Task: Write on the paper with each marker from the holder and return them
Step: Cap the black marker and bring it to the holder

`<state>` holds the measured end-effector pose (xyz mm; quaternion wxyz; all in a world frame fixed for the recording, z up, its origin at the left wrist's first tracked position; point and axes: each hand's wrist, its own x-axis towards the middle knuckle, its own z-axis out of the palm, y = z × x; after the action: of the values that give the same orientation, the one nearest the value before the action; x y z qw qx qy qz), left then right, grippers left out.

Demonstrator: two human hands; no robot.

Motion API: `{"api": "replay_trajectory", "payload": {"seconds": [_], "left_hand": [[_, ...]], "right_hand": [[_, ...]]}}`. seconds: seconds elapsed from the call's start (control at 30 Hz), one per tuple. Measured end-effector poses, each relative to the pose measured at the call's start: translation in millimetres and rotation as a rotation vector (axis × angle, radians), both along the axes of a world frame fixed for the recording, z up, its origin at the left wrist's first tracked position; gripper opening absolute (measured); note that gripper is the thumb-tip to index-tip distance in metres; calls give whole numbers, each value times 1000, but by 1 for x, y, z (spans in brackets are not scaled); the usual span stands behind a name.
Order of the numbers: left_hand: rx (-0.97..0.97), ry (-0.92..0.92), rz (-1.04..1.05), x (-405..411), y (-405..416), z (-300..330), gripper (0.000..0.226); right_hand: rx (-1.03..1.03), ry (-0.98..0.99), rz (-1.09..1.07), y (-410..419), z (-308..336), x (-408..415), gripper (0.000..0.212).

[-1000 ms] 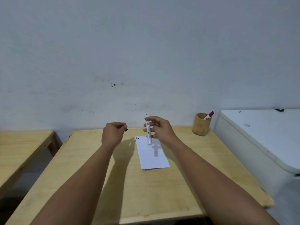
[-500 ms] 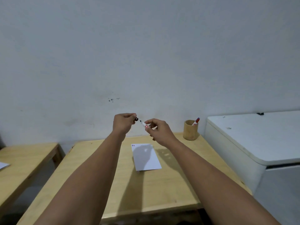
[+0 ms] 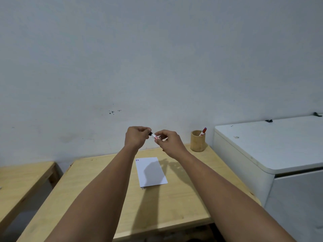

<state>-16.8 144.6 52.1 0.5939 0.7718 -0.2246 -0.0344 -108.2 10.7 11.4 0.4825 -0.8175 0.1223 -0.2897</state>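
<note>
I hold both hands up above the far part of the wooden table [image 3: 174, 203]. My right hand [image 3: 168, 141] grips a white marker [image 3: 154, 136] by its barrel. My left hand [image 3: 136, 137] pinches the marker's black cap [image 3: 150, 133], which sits on or right at the marker's tip. A white paper [image 3: 151, 171] lies flat on the table below the hands, with small red and blue marks at its far left corner. A round wooden holder [image 3: 197, 143] stands at the table's far right corner with one red-capped marker [image 3: 203, 131] in it.
A white chest-like cabinet [image 3: 272, 145] stands right against the table's right side. A second wooden table [image 3: 22, 180] is at the left, across a narrow gap. A plain pale wall runs behind everything.
The hands have come together: the black cap in my left hand now meets the marker's tip, where a gap showed before. One second ago the marker hung upright over the paper.
</note>
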Motion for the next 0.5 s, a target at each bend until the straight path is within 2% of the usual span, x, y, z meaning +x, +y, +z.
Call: {"api": "replay_trajectory", "payload": {"seconds": [0.1, 0.23, 0.37, 0.5], "left_hand": [[-7, 15, 16, -9, -9, -7, 18], [-60, 95, -16, -19, -20, -24, 18], [6, 185, -163, -27, -38, -28, 17], [135, 127, -346, -21, -83, -16, 57]], "right_hand": [[48, -30, -37, -3, -5, 0, 7], [68, -36, -96, -6, -18, -2, 13], [45, 46, -130, -28, -35, -8, 14], [-48, 142, -182, -83, -13, -10, 18]]}}
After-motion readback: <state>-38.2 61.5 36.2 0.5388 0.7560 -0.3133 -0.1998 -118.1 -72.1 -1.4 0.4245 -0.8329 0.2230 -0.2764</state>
